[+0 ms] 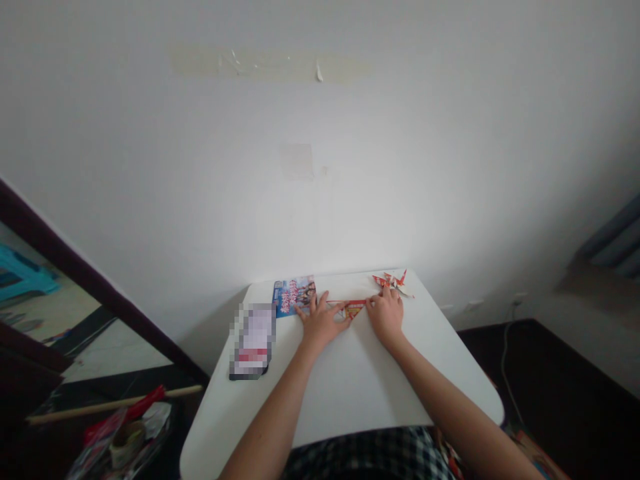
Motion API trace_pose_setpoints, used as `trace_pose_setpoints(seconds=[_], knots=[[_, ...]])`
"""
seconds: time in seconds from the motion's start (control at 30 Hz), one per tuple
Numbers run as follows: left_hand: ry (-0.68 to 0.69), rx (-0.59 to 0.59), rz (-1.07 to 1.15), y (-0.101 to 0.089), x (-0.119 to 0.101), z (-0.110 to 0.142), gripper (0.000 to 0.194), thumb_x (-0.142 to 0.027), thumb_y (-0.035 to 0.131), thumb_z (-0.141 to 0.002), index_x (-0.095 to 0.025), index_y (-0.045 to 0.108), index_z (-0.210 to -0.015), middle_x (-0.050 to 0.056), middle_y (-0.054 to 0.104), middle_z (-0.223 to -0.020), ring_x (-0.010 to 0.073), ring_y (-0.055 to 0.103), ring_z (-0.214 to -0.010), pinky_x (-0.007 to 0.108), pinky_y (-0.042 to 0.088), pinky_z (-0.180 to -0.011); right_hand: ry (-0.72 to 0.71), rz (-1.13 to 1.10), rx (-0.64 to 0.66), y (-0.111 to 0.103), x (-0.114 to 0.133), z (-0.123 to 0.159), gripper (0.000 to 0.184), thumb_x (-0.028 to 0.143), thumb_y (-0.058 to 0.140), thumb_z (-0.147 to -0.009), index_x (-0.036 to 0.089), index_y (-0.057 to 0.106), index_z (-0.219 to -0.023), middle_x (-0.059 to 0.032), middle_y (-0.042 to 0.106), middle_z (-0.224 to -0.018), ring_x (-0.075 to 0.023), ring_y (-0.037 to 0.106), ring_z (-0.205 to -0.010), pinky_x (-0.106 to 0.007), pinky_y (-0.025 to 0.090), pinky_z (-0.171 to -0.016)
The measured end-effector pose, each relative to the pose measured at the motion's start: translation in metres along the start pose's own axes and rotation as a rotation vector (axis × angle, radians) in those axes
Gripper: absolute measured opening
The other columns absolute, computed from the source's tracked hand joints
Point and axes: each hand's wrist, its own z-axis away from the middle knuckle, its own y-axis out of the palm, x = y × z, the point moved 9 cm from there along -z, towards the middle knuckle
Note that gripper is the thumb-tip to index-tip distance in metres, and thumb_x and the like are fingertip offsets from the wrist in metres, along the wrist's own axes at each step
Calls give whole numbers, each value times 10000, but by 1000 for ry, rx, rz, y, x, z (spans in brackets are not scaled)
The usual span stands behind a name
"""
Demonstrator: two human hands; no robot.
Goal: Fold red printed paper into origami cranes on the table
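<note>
A small triangle of folded paper (pixel 355 309), red and yellow with print, lies flat on the white table (pixel 345 393) between my hands. My left hand (pixel 320 325) rests with fingers spread, its thumb and fingertips pressing the left part of the paper; that part is partly covered. With fingers bent together, my right hand (pixel 387 316) grips the triangle's right corner. Just beyond the right hand sits a red and white folded paper piece with pointed tips (pixel 399 281), which looks like a paper crane. A blue printed flyer (pixel 286 298) lies by my left fingertips.
A phone with a blurred screen (pixel 253 341) lies at the table's left side. The wall (pixel 350 213) stands directly behind the table. On the floor at left are a wooden stick (pixel 107 405) and a bag of odds and ends (pixel 125 440). A cable (pixel 506 360) hangs at right.
</note>
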Motion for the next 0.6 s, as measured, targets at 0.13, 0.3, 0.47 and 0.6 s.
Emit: trace_pose_setpoints(seconds=[0.13, 0.3, 0.47, 0.6], knots=[[4, -2, 19, 0, 0, 0, 534, -753, 546, -832, -600, 566, -1343, -33, 322, -1673, 437, 126, -1560, 851, 17, -1107, -95, 70, -20, -1, 10, 3, 331, 250, 485, -968, 186, 809, -959, -197, 676, -1181, -354, 497, -1239, -478, 323, -1032], [3, -23, 35, -2, 0, 1, 543, -745, 560, -826, -592, 571, -1346, -57, 337, -1665, 445, 131, -1556, 842, 22, -1122, -100, 87, -28, -2, 10, 5, 317, 239, 497, -959, 199, 811, -951, -196, 677, -1207, -361, 478, -1271, -493, 289, -1056], [8, -24, 35, -2, 1, 0, 548, -757, 556, -824, -601, 559, -1349, -36, 339, -1666, 435, 149, -1556, 849, 10, -1110, -19, -1, -19, 2, -2, 2, 329, 305, 506, -975, 207, 820, -960, -175, 677, -1203, -335, 488, -1250, -448, 342, -1021], [21, -37, 45, -1, 0, 0, 530, -733, 566, -835, -602, 557, -1349, -5, 343, -1664, 412, 150, -1562, 842, -7, -1110, 22, -115, 28, 10, -11, -3, 312, 342, 535, -965, 225, 823, -954, -150, 686, -1156, -319, 494, -1225, -417, 381, -990]])
